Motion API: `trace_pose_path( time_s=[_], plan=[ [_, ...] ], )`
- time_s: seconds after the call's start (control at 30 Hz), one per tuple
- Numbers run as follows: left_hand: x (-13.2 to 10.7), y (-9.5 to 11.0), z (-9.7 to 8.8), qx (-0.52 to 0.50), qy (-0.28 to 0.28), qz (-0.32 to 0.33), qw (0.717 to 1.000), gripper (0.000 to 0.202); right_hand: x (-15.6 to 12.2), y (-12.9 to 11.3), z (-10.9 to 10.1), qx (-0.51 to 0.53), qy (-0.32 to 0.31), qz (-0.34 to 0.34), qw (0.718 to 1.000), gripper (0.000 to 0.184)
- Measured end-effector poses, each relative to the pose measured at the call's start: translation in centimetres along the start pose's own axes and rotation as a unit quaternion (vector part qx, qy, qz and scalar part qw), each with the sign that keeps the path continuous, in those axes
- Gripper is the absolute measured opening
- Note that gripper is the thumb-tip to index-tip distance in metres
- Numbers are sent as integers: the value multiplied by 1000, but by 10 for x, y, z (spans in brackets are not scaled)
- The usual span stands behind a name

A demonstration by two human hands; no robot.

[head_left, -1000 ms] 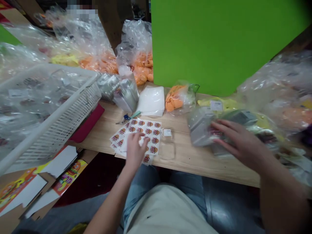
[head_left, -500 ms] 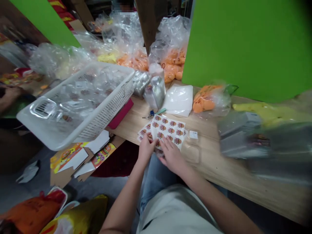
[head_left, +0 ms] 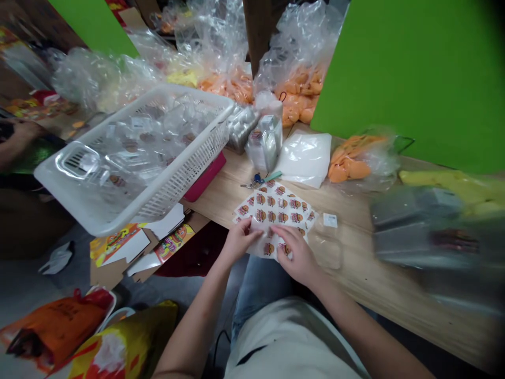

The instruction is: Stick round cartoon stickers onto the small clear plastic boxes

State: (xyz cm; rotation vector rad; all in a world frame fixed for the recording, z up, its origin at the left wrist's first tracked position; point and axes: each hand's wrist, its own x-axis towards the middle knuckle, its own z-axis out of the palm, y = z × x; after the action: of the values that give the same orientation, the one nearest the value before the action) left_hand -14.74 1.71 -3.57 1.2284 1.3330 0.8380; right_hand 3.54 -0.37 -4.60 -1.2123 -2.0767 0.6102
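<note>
A white sticker sheet [head_left: 276,208] printed with rows of small orange cartoon stickers lies at the near edge of the wooden table [head_left: 366,268]. My left hand [head_left: 239,243] pinches the sheet's near left corner with closed fingers. My right hand [head_left: 299,257] rests on the sheet's near right part, its fingers bent down onto the paper. A small clear plastic case [head_left: 326,243] with a white label sits just right of the sheet.
A white plastic basket [head_left: 130,158] full of clear packets overhangs the table's left end. Bags of orange pieces [head_left: 295,100], a white packet stack [head_left: 305,158], keys [head_left: 256,180] and grey boxes [head_left: 418,226] crowd the table. Printed cartons [head_left: 130,245] and bags lie on the floor.
My right hand left the grey packets at the right and came to the sticker sheet beside my left hand. The view swung left and down.
</note>
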Motion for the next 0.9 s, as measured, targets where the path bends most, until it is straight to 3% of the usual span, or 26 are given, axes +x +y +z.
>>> trace_pose_path(
  time_s=[0.07, 0.17, 0.27, 0.33, 0.4, 0.47, 0.57, 0.63, 0.7, 0.77, 0.83, 0.9],
  plan=[
    [-4, 1, 6, 122, 20, 47, 991, 18, 18, -7, 0, -13, 33, 12, 999, 37],
    [-10, 6, 12, 265, 46, 78, 960, 6, 34, -9, 3, -84, 17, -36, 996, 27],
    [-12, 14, 16, 316, 32, 91, 944, 6, 34, -5, 7, -140, -8, -95, 986, 29],
    [-10, 14, 18, 298, 8, 99, 949, 6, 33, -1, 7, -131, -1, -91, 987, 30],
    [-5, 10, 18, 273, 12, 87, 958, 13, 35, 7, 5, -77, 36, -31, 996, 27],
    [2, 3, 17, 269, 54, 61, 960, 26, 40, 18, 0, 3, 118, 89, 989, 23],
    [10, -3, 19, 304, 179, 53, 934, 45, 42, 37, -16, 80, 238, 241, 937, 28],
    [9, 1, 25, 283, 243, 68, 925, 55, 33, 44, -32, 72, 277, 265, 921, 32],
    [5, 11, 38, 172, 202, 43, 963, 51, 14, 44, -46, 13, 272, 213, 938, 29],
    [1, 23, 55, -14, 53, -28, 998, 43, -9, 37, -55, -57, 210, 97, 971, 28],
    [-1, 33, 73, -173, -62, -94, 979, 42, -31, 30, -57, -82, 123, -10, 989, 35],
    [-2, 38, 90, -240, -87, -117, 960, 43, -48, 25, -57, -48, 107, -14, 993, 42]
  ],
)
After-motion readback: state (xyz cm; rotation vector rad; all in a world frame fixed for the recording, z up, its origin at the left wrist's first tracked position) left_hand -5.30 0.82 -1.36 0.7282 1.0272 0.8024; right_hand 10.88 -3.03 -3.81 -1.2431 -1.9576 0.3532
